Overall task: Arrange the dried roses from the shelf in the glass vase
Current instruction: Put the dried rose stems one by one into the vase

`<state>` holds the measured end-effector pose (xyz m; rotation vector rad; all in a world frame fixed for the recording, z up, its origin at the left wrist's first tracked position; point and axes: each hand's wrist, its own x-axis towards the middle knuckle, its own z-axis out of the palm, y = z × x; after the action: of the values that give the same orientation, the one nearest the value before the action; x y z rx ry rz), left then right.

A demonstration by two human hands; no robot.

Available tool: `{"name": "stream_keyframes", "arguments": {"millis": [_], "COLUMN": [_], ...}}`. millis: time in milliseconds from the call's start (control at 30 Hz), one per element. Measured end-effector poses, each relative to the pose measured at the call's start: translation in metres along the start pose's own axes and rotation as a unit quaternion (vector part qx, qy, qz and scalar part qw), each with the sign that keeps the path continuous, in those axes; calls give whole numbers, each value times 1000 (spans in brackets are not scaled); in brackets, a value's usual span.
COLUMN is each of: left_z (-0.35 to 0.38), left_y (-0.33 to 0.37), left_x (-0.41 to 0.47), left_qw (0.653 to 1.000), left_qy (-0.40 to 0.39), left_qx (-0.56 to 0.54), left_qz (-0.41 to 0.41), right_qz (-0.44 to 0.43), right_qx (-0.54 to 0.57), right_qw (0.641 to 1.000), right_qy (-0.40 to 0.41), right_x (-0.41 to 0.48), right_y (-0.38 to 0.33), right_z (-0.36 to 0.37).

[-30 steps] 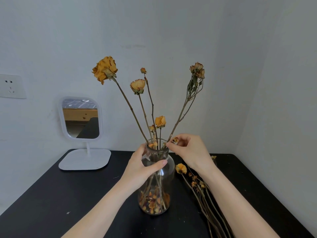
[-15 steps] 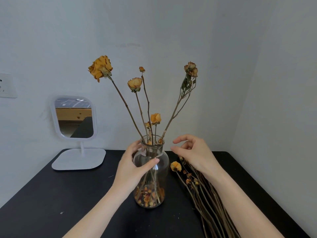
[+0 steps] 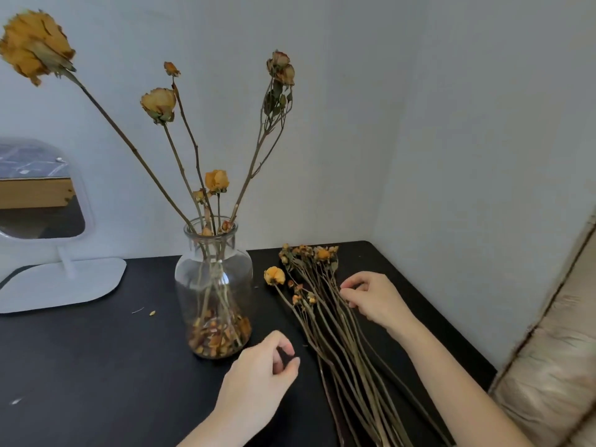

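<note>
A clear glass vase [image 3: 213,285] stands on the black table [image 3: 96,366], with several dried yellow roses [image 3: 216,180] upright in it and loose petals at its bottom. A pile of dried roses [image 3: 325,317] lies flat on the table to the right of the vase, heads toward the wall. My left hand [image 3: 258,372] hovers low in front of the vase, fingers loosely curled and holding nothing. My right hand [image 3: 374,298] rests on the pile, its fingertips pinched on one thin stem near the heads.
A white stand mirror [image 3: 48,253] sits at the back left. Walls close the corner behind and to the right. A beige cushioned surface [image 3: 554,366] lies past the table's right edge. Small petal crumbs [image 3: 151,312] dot the table.
Both hands have left the vase. The left dropped down in front of it, and the right moved right and down onto the pile of stems. My view has shifted right.
</note>
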<state>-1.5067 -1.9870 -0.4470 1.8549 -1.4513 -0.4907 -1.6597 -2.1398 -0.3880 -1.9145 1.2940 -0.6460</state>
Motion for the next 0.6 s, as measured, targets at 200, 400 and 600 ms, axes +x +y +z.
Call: {"name": "stream_keyframes", "arguments": {"millis": [200, 400, 600], "left_z": [27, 36, 40], "left_y": [8, 7, 9], "left_x": [53, 76, 87], "left_qw": [996, 988, 967], "left_qy": [21, 18, 7], "left_qx": [16, -32, -121], "left_qz": [-89, -148, -225], "right_qz": [1, -1, -10], "right_qx": [-109, -144, -164], "right_qw": [992, 987, 984], "right_qy": [-59, -65, -63], "right_x": [3, 8, 11], "right_y": [22, 27, 25], "right_z": [5, 11, 26]}}
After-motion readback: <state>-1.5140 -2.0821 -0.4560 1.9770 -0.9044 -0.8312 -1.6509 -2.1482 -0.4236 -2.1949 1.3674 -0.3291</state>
